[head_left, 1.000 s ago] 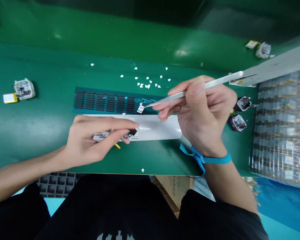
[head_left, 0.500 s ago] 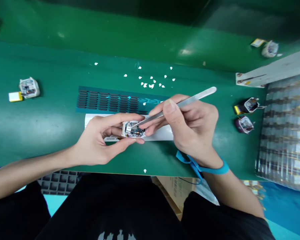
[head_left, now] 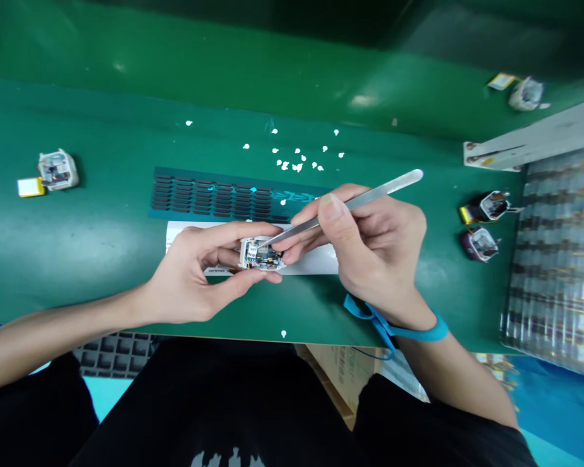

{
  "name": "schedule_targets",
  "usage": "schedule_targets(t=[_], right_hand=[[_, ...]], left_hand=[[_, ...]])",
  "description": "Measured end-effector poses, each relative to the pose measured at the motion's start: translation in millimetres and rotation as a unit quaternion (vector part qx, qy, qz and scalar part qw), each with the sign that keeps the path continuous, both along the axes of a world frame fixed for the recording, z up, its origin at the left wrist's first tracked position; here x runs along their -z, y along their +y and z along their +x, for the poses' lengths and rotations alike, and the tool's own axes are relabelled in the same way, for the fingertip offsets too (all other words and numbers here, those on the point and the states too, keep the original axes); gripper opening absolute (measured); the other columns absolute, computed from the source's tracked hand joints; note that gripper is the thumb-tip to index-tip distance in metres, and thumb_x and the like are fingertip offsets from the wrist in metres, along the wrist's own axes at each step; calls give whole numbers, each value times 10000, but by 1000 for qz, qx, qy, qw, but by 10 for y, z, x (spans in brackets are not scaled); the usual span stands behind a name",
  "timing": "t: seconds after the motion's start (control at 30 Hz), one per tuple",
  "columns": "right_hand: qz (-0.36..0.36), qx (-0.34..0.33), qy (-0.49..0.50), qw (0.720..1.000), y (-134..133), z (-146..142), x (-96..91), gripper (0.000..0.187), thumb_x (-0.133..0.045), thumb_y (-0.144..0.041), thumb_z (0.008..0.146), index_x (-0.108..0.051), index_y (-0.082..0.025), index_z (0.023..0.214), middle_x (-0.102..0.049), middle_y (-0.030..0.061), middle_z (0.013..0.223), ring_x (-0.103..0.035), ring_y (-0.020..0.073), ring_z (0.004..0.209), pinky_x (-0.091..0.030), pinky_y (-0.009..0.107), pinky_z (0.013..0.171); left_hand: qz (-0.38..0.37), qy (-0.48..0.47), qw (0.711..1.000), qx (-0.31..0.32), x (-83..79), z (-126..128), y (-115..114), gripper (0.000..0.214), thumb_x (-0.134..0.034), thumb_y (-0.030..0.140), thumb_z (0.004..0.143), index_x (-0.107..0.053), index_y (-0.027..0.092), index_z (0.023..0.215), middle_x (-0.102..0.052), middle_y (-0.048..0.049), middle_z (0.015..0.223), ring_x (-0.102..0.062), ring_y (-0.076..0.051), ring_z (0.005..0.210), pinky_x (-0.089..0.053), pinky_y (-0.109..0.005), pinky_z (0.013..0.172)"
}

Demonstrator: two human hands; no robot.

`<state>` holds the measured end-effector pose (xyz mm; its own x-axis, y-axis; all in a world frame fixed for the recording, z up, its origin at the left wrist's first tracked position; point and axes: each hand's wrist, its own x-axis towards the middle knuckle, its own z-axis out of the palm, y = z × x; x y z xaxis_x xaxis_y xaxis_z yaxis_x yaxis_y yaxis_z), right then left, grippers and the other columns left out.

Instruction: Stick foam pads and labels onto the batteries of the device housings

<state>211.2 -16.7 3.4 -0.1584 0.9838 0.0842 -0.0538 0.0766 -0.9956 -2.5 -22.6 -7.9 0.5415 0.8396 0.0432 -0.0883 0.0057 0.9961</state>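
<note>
Left hand (head_left: 194,275): fingers closed around module (head_left: 260,253).
Right hand (head_left: 374,250): fingers pinch tweezers (head_left: 340,209), tip on module.
Strip (head_left: 224,200): 12 o'clock of module.

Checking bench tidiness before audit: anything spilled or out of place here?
Yes: small white flecks lie scattered on the green bench mat behind the dark sheet of black strips, with one stray fleck at the near edge. The left hand grips the small white circuit module; the right hand holds steel tweezers to it.
</note>
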Motion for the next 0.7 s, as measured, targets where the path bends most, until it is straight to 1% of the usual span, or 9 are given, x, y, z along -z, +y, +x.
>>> schedule_targets(t=[0.13,0.3,0.37,0.43,0.5,0.57,0.63,0.7], right_hand=[[6,1,-7,1000,-6,-4,-5,209,-625,-309,1043,-753,-238,893,-818,-8,795,-776,170,586,-671,255,516],[29,6,-12,999,-4,-15,-15,195,-612,-245,1041,-750,-226,904,-821,-10,803,-779,161,591,-667,234,524],[40,8,-26,999,-8,-24,-21,204,-604,-233,1043,-746,-216,897,-818,-8,786,-779,153,595,-662,219,539],[52,14,-47,997,-22,-34,-25,212,-600,-228,1045,-742,-206,889,-809,-10,765,-781,145,605,-662,213,562],[71,18,-71,995,-44,-37,-28,202,-597,-217,1044,-745,-204,908,-812,-9,795,-781,137,616,-661,216,573],[114,15,-96,989,-60,-20,-37,191,-605,-199,1034,-757,-218,921,-820,-6,851,-788,139,656,-666,234,591],[164,34,-111,980,-51,27,-56,190,-617,-210,1028,-773,-240,923,-818,-7,850,-791,152,681,-666,258,585],[190,99,-120,969,-7,107,-76,196,-627,-250,1031,-785,-251,915,-805,-1,823,-796,175,703,-664,291,581]], left_hand=[[-10,7,1000,-1,-17,2,-1,473,-742,28,877,-688,241,1295,-842,2,1013,-829,-191,888,-678,-183,817],[-32,16,999,-8,-52,5,-4,431,-749,52,879,-696,222,1272,-840,-16,1032,-830,-200,885,-682,-197,805],[-31,22,999,-8,-69,8,-3,414,-731,61,895,-700,219,1277,-842,-13,993,-831,-205,870,-682,-200,771],[-29,32,999,-9,-81,8,0,371,-689,73,930,-713,214,1273,-841,-11,939,-832,-210,833,-673,-196,690],[-29,39,999,-19,-82,3,4,318,-644,83,961,-737,209,1237,-840,-16,955,-831,-210,789,-664,-206,639],[-28,46,998,-31,-74,-8,5,281,-624,98,977,-755,205,1201,-837,-26,1022,-830,-210,771,-672,-232,647],[-4,67,997,-47,-62,-23,8,254,-628,122,985,-760,197,1189,-832,-35,1059,-829,-204,781,-669,-240,661],[50,105,991,-67,-49,-35,18,233,-638,143,986,-753,184,1184,-828,-43,1063,-819,-183,780,-646,-227,654]])
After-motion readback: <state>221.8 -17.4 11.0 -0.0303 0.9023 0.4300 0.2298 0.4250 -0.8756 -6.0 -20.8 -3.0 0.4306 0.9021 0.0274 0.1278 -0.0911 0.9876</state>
